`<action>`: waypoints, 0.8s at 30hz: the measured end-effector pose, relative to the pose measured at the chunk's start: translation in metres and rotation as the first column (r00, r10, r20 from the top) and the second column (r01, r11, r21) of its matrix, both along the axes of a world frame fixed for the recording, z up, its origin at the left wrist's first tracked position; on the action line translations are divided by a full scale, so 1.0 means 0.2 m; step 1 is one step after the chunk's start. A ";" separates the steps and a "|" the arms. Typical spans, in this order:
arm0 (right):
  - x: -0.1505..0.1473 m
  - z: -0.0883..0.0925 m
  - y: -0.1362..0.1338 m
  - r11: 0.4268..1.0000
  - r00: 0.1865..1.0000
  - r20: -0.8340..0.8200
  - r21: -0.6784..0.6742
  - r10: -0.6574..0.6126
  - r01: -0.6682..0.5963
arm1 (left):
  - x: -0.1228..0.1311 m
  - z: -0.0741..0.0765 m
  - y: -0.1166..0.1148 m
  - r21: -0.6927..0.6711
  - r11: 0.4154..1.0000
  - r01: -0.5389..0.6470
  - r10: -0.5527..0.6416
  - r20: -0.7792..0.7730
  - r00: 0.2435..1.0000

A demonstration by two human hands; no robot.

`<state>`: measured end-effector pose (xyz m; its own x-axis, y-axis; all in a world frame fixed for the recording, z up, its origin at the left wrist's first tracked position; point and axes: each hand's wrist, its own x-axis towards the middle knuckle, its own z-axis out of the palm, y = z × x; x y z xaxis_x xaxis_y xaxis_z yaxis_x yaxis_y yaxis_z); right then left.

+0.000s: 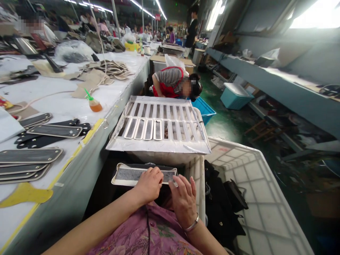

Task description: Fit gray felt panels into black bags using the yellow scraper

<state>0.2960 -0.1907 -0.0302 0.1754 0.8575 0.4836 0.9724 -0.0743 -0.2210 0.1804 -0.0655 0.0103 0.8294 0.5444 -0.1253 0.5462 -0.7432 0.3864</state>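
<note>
A long grey panel with a pale, raised border (129,174) lies across in front of my body, over a dark area below the rack. My left hand (150,184) is closed on its middle, fingers curled over the near edge. At the panel's right end is my right hand (183,198), fingers bent but apart, the index finger by the corner. Whether that fingertip presses on the border I cannot tell. Just beyond stands a white slotted rack (159,145), with several similar pale-bordered pieces (148,129) lying on its near row.
On the left table (117,83) are stacked dark panels (29,156), a yellow template (26,194) and a glue bottle (95,105). A white crate (247,170) with black items stands at right. A co-worker (172,83) bends behind the rack, by a blue bin (205,109).
</note>
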 end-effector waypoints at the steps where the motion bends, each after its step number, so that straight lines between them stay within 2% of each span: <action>1: -0.01 -0.01 -0.02 0.998 0.997 0.040 0.009 0.059 -0.060 | 0.00 0.00 0.00 0.001 1.000 -0.007 0.007 0.002 1.000; 4: -0.04 -0.04 -0.05 0.990 0.978 0.149 -0.009 0.143 -0.143 | -0.02 0.02 0.00 0.026 1.000 -0.017 0.016 0.034 0.999; 8: -0.09 -0.05 -0.04 0.995 0.948 0.299 -0.035 0.104 -0.098 | -0.20 0.05 0.03 0.085 0.996 -0.012 0.001 0.121 0.993; 11: -0.13 -0.07 -0.01 0.997 0.935 0.347 -0.034 0.072 -0.064 | -0.35 0.04 0.06 0.030 1.000 0.008 -0.013 0.182 0.983; 13: -0.15 -0.09 0.01 0.998 0.937 0.343 -0.019 0.064 -0.061 | -0.39 0.03 0.05 0.027 1.000 -0.011 0.005 0.200 0.980; 18: -0.21 -0.13 0.05 0.995 0.948 0.307 0.019 0.087 -0.097 | -0.34 0.03 0.02 0.117 0.985 -0.124 0.105 0.153 0.983; 24: -0.27 -0.13 0.10 0.990 0.937 0.330 0.034 0.115 -0.134 | -0.29 0.04 0.03 0.145 0.982 -0.123 0.111 0.091 0.990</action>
